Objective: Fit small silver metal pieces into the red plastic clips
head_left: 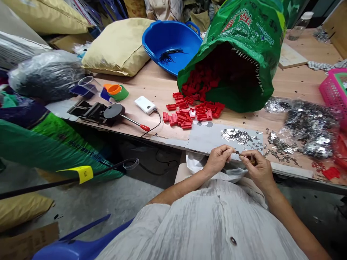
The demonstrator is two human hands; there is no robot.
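Note:
My left hand [220, 158] is closed in a pinch at the table's front edge, its fingertips on a small dark metal piece [237, 152]. From the other side my right hand [256, 166] pinches toward the same piece, with a yellowish tool handle [253, 159] partly hidden in its fingers. Just beyond both hands, small silver metal parts [235, 135] lie on a grey sheet [206, 136]. More metal parts [282, 146] are scattered to the right. Red plastic pieces [187, 112] are heaped at the mouth of a green sack [244, 72].
A blue basin [173, 43] holds thin black pieces. A lever device [108, 113] and a white power bank [145, 104] stand left. Bagged metal parts [311, 126] and a pink basket [333, 90] are right. A person [164, 9] is behind the table.

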